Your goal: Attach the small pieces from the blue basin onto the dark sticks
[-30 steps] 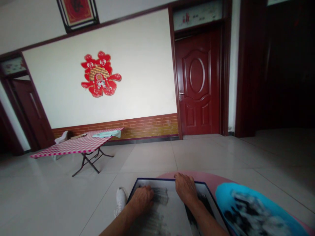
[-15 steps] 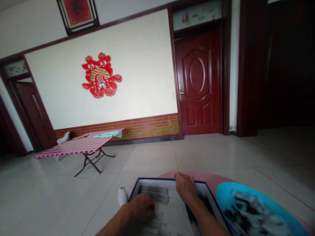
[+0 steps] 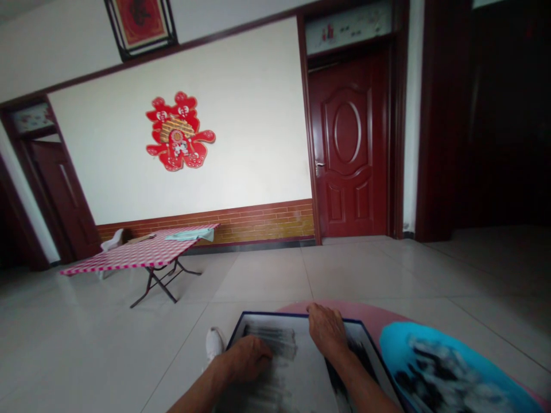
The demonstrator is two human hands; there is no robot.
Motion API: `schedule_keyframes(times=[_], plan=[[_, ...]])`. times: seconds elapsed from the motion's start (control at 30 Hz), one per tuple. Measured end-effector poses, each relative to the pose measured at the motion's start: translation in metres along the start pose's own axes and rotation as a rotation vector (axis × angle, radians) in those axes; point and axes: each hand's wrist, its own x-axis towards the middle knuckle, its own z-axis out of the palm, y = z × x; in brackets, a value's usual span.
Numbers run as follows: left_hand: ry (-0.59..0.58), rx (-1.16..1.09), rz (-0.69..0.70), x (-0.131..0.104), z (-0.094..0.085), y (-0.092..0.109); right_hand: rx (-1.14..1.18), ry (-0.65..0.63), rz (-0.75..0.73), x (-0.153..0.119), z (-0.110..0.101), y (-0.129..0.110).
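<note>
A shallow box with a dark blue rim and pale inside lies in front of me. My left hand is inside its left part, fingers curled down; what they pinch is hidden. Beside those fingers lies a row of thin dark strips, blurred, seemingly in clear wrapping. My right hand grips the far rim with bent fingers, its forearm crossing the box. Under that forearm, black slender items fill the right side. A grey-white flat surface spans the middle.
Right of the box is a bright blue basin or bag with black and whitish items, on a pink round surface. A white shoe shows at left. Farther off stand a checked-cloth folding table and a red door.
My left hand has shifted slightly within the box, and its fingers look less smeared. My right hand keeps its place on the rim. The view has moved slightly.
</note>
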Motion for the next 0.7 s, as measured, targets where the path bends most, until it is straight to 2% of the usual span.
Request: schedule_keyframes(times=[0.13,0.2,0.27,0.37,0.4,0.47,0.53,0.6,0.7], plan=[[0.146,-0.115,-0.049,0.004,-0.002,0.005,0.007,0.011,0.007,0.001,0.0,0.0],[0.237,-0.253,-0.096,0.015,-0.001,0.008,0.024,0.013,0.008,0.001,0.002,0.0],[0.334,-0.503,-0.168,0.033,0.002,0.011,0.036,0.008,0.003,0.001,0.005,0.001],[0.409,-0.711,-0.194,0.071,0.009,0.019,0.013,0.002,-0.004,0.002,0.007,0.002],[0.444,-0.915,-0.207,0.083,0.011,0.022,-0.004,-0.003,-0.005,0.002,0.007,0.003],[0.465,-1.273,-0.225,0.101,0.014,0.029,-0.032,-0.036,0.0,0.003,0.004,0.002],[0.448,-1.522,-0.228,0.11,0.015,0.032,-0.03,-0.082,-0.002,0.004,-0.001,0.002],[0.437,-1.64,-0.215,0.11,0.016,0.032,-0.023,-0.121,-0.007,0.004,-0.005,0.001],[0.453,-1.669,-0.197,0.102,0.014,0.027,-0.057,-0.108,-0.022,0.003,-0.002,0.005]])
